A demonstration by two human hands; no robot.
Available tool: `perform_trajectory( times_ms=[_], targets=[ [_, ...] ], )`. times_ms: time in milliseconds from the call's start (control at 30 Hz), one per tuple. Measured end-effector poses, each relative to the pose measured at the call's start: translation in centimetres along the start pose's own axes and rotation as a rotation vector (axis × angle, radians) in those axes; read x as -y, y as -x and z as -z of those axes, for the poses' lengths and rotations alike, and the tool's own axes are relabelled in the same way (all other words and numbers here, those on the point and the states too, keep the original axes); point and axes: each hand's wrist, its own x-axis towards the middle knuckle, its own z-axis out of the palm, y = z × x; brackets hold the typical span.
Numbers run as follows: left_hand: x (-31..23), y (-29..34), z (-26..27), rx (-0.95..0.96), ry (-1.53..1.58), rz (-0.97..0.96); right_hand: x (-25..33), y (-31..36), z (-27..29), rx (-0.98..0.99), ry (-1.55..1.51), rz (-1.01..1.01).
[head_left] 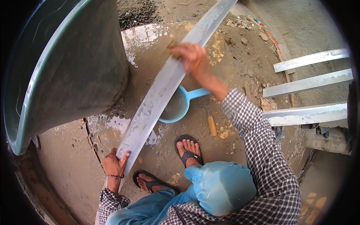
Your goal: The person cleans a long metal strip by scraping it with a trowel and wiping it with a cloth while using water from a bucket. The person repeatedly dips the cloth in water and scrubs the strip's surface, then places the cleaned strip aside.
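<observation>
A long, flat silver-grey metal straightedge (pixel 165 87), smeared with dull residue, slants from the lower left to the top of the view. My left hand (pixel 114 164) grips its near end, the thumb lying over the face. Farther up, my right hand (pixel 192 60) is closed over the straightedge, blurred by motion. A small brownish piece (pixel 172 45) shows at its fingers, too smeared to name. Partly under the straightedge sits a light blue dipper (pixel 184 107) with liquid in it, its handle pointing right. A wooden-handled tool (pixel 212 125) lies on the ground beside it.
A large dark green tub (pixel 80 63) stands at the left. Several whitish metal bars (pixel 307 84) extend in from the right. Dark gravel (pixel 137 15) and dirt lie at the far side. Wet patches (pixel 118 123) cover parts of the ground, close to my sandalled feet (pixel 188 150).
</observation>
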Motion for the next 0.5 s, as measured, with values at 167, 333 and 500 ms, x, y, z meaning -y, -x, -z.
perform_trajectory(
  times_ms=[167,333,500],
  targets=[
    [-0.4,0.4,0.3,-0.024,-0.021,0.018,-17.1,-7.7,-1.4,0.103,0.139,-0.570],
    [-1.6,-0.4,2.7,-0.089,0.038,0.082,-13.3,-7.8,-1.9,-0.067,-0.145,-0.649],
    [0.1,1.1,1.3,-0.071,0.129,0.023,-4.1,-2.5,-1.2,-0.010,-0.133,-0.193]
  ],
)
